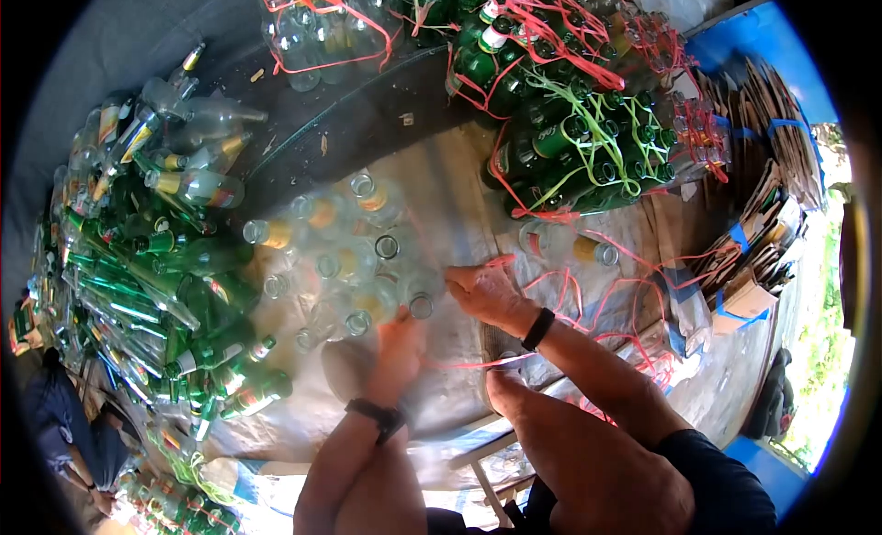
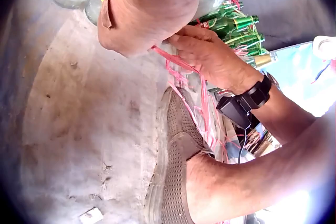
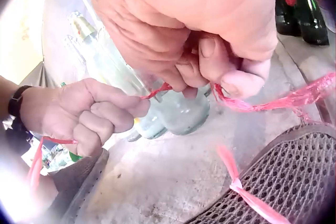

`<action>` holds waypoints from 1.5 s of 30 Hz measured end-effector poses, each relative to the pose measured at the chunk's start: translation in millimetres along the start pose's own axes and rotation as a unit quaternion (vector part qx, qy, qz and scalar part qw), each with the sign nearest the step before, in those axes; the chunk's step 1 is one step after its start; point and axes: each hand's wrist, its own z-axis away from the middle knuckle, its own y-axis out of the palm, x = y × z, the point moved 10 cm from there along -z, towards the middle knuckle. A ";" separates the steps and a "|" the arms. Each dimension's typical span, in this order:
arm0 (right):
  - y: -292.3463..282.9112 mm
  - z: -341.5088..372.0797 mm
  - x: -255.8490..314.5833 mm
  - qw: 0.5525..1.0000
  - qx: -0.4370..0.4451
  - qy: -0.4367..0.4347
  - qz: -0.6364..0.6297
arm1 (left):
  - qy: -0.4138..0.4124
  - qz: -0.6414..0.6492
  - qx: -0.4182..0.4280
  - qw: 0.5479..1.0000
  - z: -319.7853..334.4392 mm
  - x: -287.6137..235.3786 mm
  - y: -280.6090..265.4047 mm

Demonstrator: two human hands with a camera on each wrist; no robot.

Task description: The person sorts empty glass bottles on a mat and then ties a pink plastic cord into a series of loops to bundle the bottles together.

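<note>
Upright clear glass bottles [image 1: 387, 247] stand in a cluster before the person, their mouths facing up. At the near side of this cluster, the left hand [image 1: 397, 347] grips a pink plastic string [image 3: 157, 91], its fingers curled in the right wrist view. The right hand [image 1: 491, 294] pinches the same string between thumb and fingers, close to the bottles. A short stretch of string runs between the two hands, and a longer tail [image 2: 176, 60] trails from the right hand past a mesh shoe [image 2: 181, 129]. Part of the string round the bottles is hidden.
Loose green and clear bottles [image 1: 138, 259] are heaped at left. Tied bundles of green bottles [image 1: 570, 149] stand at back right, with loose pink string [image 1: 634, 305] below. One clear bottle [image 1: 565, 244] lies beside the right hand. Stacked cardboard [image 1: 758, 213] is farther right.
</note>
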 end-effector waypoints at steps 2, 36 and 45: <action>1.5 0.9 -2.3 0.999 0.016 0.023 0.040 | 0.005 0.004 0.002 1.000 2.0 -0.5 2.3; 4.3 5.3 12.7 0.994 -0.018 -0.107 0.005 | 0.054 -0.007 0.013 0.998 -6.6 -6.7 0.4; 5.4 1.4 18.7 0.990 0.018 -0.142 -0.001 | 0.102 -0.017 -0.007 0.995 -6.4 -13.7 -3.8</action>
